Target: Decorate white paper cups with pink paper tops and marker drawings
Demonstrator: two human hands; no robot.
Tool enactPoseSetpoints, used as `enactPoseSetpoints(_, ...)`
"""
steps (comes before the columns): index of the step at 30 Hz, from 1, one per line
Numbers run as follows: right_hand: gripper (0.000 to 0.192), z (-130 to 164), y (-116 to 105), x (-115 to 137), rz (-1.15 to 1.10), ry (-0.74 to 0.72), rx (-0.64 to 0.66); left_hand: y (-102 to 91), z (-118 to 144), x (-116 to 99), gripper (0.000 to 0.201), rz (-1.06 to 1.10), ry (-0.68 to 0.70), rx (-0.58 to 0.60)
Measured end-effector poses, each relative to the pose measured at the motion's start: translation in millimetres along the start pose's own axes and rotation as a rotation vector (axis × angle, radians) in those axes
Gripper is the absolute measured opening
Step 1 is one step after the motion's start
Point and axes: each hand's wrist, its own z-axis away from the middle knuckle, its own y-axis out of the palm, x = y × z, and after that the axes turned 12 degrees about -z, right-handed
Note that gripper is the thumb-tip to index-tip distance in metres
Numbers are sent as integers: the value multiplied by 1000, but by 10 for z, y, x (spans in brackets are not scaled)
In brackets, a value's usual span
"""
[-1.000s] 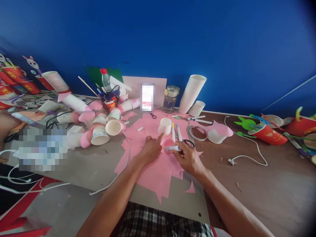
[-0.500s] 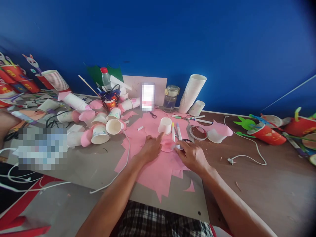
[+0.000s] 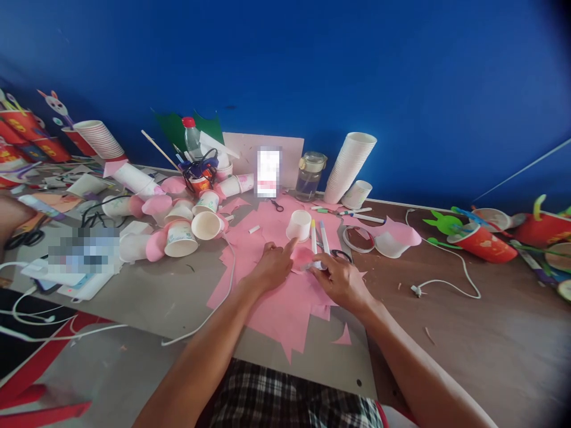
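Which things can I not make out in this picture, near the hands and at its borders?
All in the head view:
- pale object in the right hand: mostly covered by that hand
- pink round piece: right side partly behind the same hand
- bright upright screen: pixelated
- another person's arm: cut off by the left edge
- large red cup: cut off by the right edge

It is prob. a handicraft wkshop: the table (image 3: 446, 327) has pink paper pcs. (image 3: 281, 315), a stack of cups (image 3: 350, 169), markers (image 3: 313, 236), scissors (image 3: 279, 207) & decorated red cups (image 3: 493, 242).
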Motion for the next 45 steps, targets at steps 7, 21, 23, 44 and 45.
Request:
enactPoseSetpoints(7,15,38,-159,-28,-143,124,-128,-6,2,7,59,-9,-15,-5)
enactPoseSetpoints(21,18,26,-68,-73,10,54,-39,12,0,24,59,29,1,-35)
enactPoseSetpoints(23,16,33,-119,-63,-63,124,-67,22,-1,35,58,33,-8,-45)
enactPoseSetpoints(44,31,-49,-49,-79,-955,382,-189,-15,3,16,55,174,-24,-101)
enactPoseSetpoints(45,31,-46,-36,-90,-940,391,-190,-7,1,17,54,192,-26,-111)
